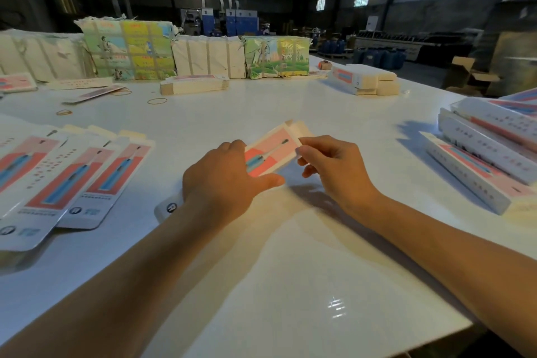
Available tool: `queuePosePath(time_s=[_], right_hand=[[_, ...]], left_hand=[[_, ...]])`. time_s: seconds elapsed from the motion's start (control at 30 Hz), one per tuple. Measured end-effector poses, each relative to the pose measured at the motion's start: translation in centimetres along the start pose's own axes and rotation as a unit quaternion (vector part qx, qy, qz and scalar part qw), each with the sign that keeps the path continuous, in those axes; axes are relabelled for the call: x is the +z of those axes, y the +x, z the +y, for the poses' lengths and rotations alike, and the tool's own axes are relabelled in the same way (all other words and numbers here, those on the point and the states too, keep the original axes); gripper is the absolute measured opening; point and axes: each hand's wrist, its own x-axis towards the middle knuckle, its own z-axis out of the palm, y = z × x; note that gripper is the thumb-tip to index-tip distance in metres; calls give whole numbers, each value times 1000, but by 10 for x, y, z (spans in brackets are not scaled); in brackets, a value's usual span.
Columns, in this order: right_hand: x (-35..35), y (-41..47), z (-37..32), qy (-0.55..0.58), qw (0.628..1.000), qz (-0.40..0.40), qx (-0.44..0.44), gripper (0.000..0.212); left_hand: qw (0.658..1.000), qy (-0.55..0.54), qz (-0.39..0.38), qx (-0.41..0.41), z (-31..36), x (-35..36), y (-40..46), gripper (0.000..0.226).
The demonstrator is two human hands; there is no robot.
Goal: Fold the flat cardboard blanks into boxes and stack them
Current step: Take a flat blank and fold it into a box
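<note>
Both hands work one blank [268, 152] over the middle of the white surface [290, 256]. Left hand [223, 183] lies over the blank's near half, fingers curled on its top edge, thumb stretched under the lower long edge. Right hand [334, 166] pinches the blank's far end between thumb and forefinger, other fingers curled beneath. Blank slants up and away from the left hand; its plain end flaps [299, 128] stick out past the right hand's fingertips. Its near end pokes out by the left wrist, low to the surface; contact unclear.

Left of the left hand: flat blanks [66, 180] fanned and overlapping, nearest edge just beside the wrist. Right of the right hand, well apart: folded boxes [488, 154] stacked at the surface's right edge. Beyond both hands: bare white stretch, then rubber bands [157, 101], a thin bundle of blanks [193, 85], a second pile [364, 78] and wrapped bundles [130, 49] along the far edge. Toward the body the surface is bare under both forearms, down to its near corner behind the right arm.
</note>
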Motion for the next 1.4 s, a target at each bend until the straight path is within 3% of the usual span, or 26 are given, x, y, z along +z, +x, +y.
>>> queuePosePath(time_s=[0.13, 0.23, 0.27, 0.43, 0.57, 0.77, 0.83, 0.87, 0.9, 0.97, 1.0, 1.07, 1.13, 1.2, 1.27, 1.33, 1.4], right_hand=[[-3, 1, -1, 29, 999, 20, 12, 19], [-4, 3, 2, 9, 999, 3, 41, 52], [-3, 3, 2, -15, 999, -7, 43, 54], [-2, 0, 1, -76, 997, -4, 7, 21], [-1, -4, -1, -132, 990, -18, -39, 32], [-3, -4, -1, -148, 987, -51, -38, 19], [-8, -3, -1, -197, 977, -10, -76, 13], [-10, -1, -1, -217, 972, 24, -86, 21], [-12, 2, -1, -219, 971, 54, -79, 42], [-15, 6, 1, -111, 992, 50, 27, 77], [-13, 6, -2, 5, 994, 12, 108, 79], [-11, 6, -4, 224, 945, -92, 222, 57], [-10, 6, -5, 292, 924, -110, 221, 33], [-7, 4, -5, 213, 963, -73, 150, 16], [-4, -3, -5, -66, 997, -34, 10, 11], [0, -10, -3, -284, 954, -33, -92, 15], [1, -13, -5, -305, 945, -42, -110, 20]], left_hand=[[999, 25, 17, 27, 2, 0, -2, 68], [996, 63, 31, 52, 4, 1, -5, 73], [995, 77, 33, 58, 4, 2, -5, 75], [994, 77, 42, 65, 5, 5, -5, 74], [992, 86, 58, 77, 6, 7, -7, 71], [993, 61, 58, 86, 4, 6, -11, 74], [995, 43, 54, 77, 3, 5, -11, 76], [996, 32, 50, 69, 2, 4, -11, 77], [997, 20, 45, 61, 2, 4, -10, 77], [998, 3, 36, 50, 2, 3, -11, 78], [998, 0, 30, 50, 3, 3, -11, 80], [999, -3, 14, 52, 5, 2, -12, 88], [999, -9, -3, 50, 8, 0, -13, 92], [999, -15, -14, 45, 10, 0, -14, 82], [999, -16, -13, 39, 14, 1, -16, 71], [999, -8, -5, 32, 19, 1, -18, 66], [1000, 10, -6, 28, 22, 0, -20, 70]])
